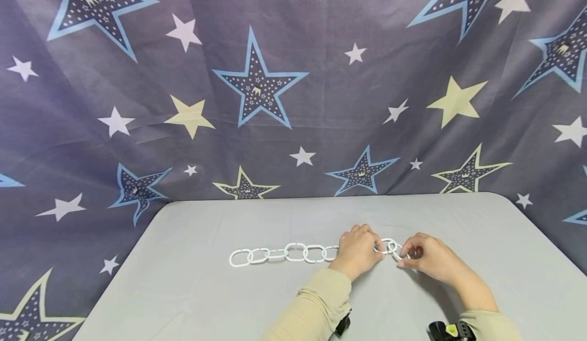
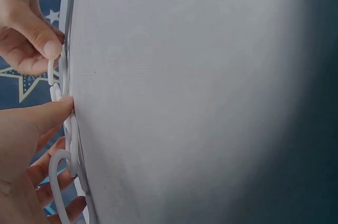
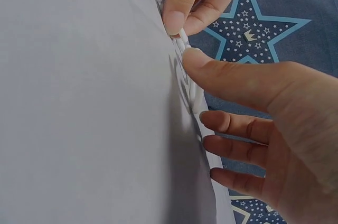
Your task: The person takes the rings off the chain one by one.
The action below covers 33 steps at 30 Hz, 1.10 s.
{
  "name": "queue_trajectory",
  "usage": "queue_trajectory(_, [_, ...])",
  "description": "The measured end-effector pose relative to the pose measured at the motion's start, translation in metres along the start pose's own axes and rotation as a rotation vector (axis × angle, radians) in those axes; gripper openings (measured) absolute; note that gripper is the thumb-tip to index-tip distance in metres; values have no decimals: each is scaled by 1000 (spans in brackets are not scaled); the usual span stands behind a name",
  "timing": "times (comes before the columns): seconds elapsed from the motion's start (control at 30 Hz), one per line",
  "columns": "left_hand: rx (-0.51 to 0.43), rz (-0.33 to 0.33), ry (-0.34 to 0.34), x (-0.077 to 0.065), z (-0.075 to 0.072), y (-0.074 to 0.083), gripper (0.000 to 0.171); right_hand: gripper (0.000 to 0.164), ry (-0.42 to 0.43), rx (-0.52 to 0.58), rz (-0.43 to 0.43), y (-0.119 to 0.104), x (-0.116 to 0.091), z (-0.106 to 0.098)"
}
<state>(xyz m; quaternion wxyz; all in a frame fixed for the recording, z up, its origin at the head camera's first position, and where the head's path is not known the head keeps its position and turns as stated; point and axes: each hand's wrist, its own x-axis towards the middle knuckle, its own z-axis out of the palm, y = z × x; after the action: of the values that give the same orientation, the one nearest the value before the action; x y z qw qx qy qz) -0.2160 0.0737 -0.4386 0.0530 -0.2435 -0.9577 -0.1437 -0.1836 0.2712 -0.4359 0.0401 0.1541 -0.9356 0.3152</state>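
A chain of white plastic links [image 1: 295, 252] lies across the grey table from left of centre to the right. My left hand [image 1: 359, 249] reaches over the chain and pinches a link near its right part, hiding some links beneath it. At the right end, my right hand [image 1: 430, 256] pinches the last link [image 1: 400, 253] between thumb and fingers. In the left wrist view a link [image 2: 59, 182] hangs close by the left hand's lower fingers. The right wrist view has the right thumb [image 3: 203, 60] against a white link, its lower fingers spread apart.
A grey cloth-covered table [image 1: 183, 300] spreads beneath the chain. Behind it hangs a dark curtain [image 1: 321, 101] printed with stars. Dark devices, such as the wrist camera [image 1: 451, 331], sit on both wrists.
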Motion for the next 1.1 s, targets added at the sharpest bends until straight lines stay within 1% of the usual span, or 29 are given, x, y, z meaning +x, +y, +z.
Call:
queue_trajectory(0.17, [9, 8, 19, 2, -1, 0, 6, 19, 10, -30, -14, -1, 3, -4])
queue_trajectory(0.37, [-17, -17, 37, 5, -5, 0, 5, 17, 31, -67, -23, -6, 6, -12])
queue_trajectory(0.47, [-31, -19, 51, 3, -7, 0, 4, 16, 57, -85, -28, -9, 7, -13])
queue_trajectory(0.6, [-25, -17, 82, -2, -10, 0, 5, 17, 105, -122, -34, -12, 7, -12])
queue_trajectory(0.77, [-18, -36, 123, -6, -13, 0, 5, 13, 137, -143, -22, -17, 8, -12])
queue_trajectory(0.87, [-43, -47, 139, -9, -17, -1, 5, 11, 159, -155, -21, -19, 8, -12])
queue_trajectory(0.93, [-71, -55, 145, -11, -20, 0, 5, 11, 174, -160, -36, -21, 8, -11])
queue_trajectory(1.1, [-114, -66, 149, -18, -25, 1, 3, 11, 180, -153, -59, -27, 7, -9])
